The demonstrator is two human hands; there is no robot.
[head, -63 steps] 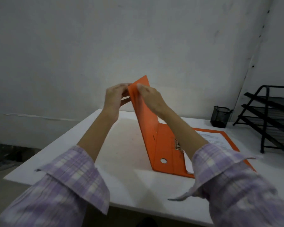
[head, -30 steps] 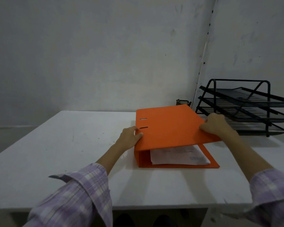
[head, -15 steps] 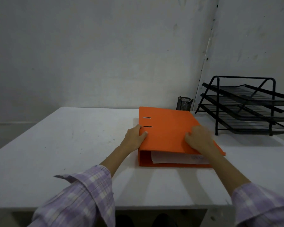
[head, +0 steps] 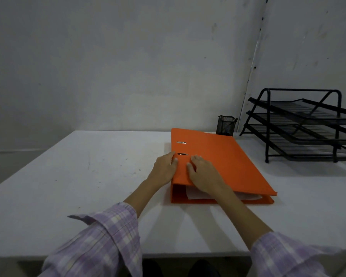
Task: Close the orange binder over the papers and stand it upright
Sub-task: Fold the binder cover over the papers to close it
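The orange binder (head: 224, 162) lies flat and closed on the white table (head: 84, 176), spine to the left. White papers (head: 196, 195) show at its near open end, between the covers. My left hand (head: 164, 168) grips the spine edge, thumb on top of the cover near the metal slots. My right hand (head: 204, 174) rests palm down on the top cover close to the spine, fingers spread, beside the left hand.
A black mesh pen cup (head: 226, 125) stands just behind the binder by the wall. A black three-tier wire letter tray (head: 302, 126) occupies the table's right back corner. The table's front edge runs close to my sleeves.
The top cover has come down from upright to flat over the papers. My right hand slid left across the cover toward the spine; my left hand stayed at the spine.
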